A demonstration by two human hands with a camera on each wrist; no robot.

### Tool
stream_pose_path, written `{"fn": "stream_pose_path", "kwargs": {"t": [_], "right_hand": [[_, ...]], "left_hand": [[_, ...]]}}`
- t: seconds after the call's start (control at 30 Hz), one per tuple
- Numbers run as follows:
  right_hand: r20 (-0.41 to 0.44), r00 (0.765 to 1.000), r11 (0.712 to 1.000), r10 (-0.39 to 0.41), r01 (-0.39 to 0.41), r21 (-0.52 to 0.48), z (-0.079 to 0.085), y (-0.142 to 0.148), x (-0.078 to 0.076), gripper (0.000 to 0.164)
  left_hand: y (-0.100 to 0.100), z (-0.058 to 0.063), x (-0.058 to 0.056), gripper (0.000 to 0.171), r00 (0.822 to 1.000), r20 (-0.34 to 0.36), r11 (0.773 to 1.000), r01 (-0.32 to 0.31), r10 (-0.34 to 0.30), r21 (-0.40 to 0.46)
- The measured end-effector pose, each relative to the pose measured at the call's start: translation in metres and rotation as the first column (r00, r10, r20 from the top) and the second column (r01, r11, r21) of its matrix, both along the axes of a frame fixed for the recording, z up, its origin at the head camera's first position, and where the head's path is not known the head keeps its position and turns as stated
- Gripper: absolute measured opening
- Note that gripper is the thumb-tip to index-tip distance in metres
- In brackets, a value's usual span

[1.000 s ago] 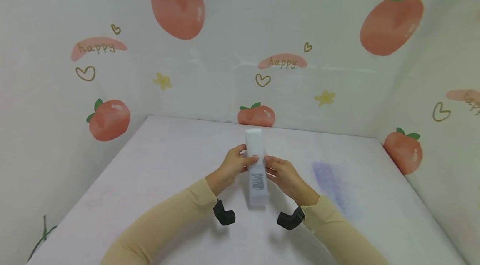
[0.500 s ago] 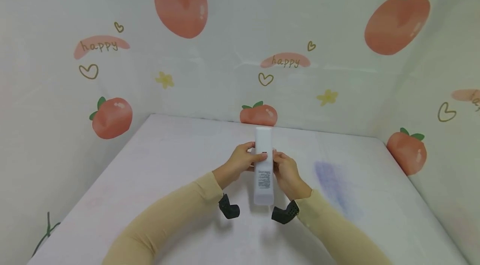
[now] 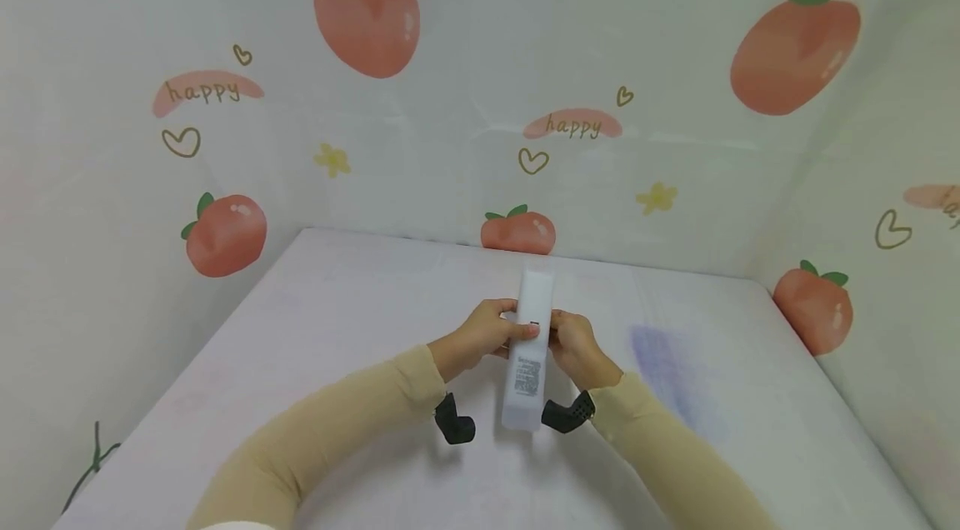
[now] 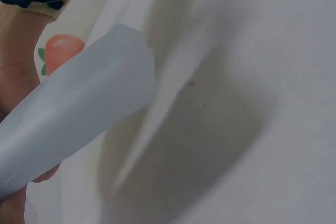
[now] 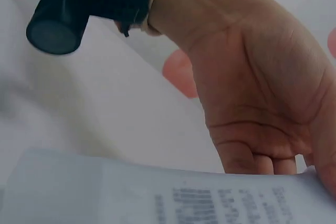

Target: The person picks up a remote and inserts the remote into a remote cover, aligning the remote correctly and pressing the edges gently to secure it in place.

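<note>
A long white box (image 3: 528, 355) with small dark print on its near half stands tilted above the table, its translucent lower end pointing toward me. My left hand (image 3: 483, 334) grips its left side, thumb laid across the front and fingers behind. On the opposite edge, my right hand (image 3: 579, 347) has its fingers bent in against the box, which partly hides them. The right wrist view shows the left palm and wrist (image 5: 257, 77) beyond the printed face. In the left wrist view the box's smooth rounded end (image 4: 105, 77) juts out over the table.
A pale cloth covers the table (image 3: 360, 305), with a purple smudge (image 3: 667, 372) at the right. Behind and beside it hang white curtains printed with peaches (image 3: 517, 230). A black wrist camera (image 3: 453, 420) sits under the left wrist, and another (image 3: 567, 413) under the right.
Both hands and the box have shifted slightly right in the head view, and the box's tilt has changed. The right fingers, more spread a second ago, have drawn in against the box's edge.
</note>
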State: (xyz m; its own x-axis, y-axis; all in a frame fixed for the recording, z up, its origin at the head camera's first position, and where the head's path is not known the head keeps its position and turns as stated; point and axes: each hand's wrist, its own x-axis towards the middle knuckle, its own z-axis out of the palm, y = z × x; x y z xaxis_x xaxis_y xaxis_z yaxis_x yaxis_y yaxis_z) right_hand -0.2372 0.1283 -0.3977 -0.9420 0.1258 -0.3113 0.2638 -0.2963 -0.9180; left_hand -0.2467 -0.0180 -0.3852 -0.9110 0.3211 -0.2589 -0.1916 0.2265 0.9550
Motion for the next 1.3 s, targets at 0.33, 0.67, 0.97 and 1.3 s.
{"fn": "stream_pose_path", "kwargs": {"t": [0.33,0.67,0.97,1.3], "right_hand": [[-0.122,0.980,0.987,0.160,-0.154,0.056,0.010,0.002,0.016,0.030],[-0.103,0.953,0.952,0.285,-0.269,0.143,0.020,0.015,0.020,0.050],[-0.123,0.957,0.964,0.262,-0.254,0.073,0.018,0.026,0.015,0.039],[-0.160,0.918,0.929,0.362,-0.341,0.143,0.027,0.026,0.014,0.049]], "left_hand": [[-0.004,0.005,-0.001,0.054,0.997,-0.036,0.995,-0.070,0.073,0.078],[-0.006,0.001,0.005,0.056,0.992,-0.111,0.992,-0.042,0.054,0.115],[-0.001,-0.008,0.010,0.022,0.991,-0.003,0.965,-0.130,0.134,0.229],[0.004,0.000,0.007,0.022,0.960,0.034,0.905,-0.274,0.279,0.325]]}}
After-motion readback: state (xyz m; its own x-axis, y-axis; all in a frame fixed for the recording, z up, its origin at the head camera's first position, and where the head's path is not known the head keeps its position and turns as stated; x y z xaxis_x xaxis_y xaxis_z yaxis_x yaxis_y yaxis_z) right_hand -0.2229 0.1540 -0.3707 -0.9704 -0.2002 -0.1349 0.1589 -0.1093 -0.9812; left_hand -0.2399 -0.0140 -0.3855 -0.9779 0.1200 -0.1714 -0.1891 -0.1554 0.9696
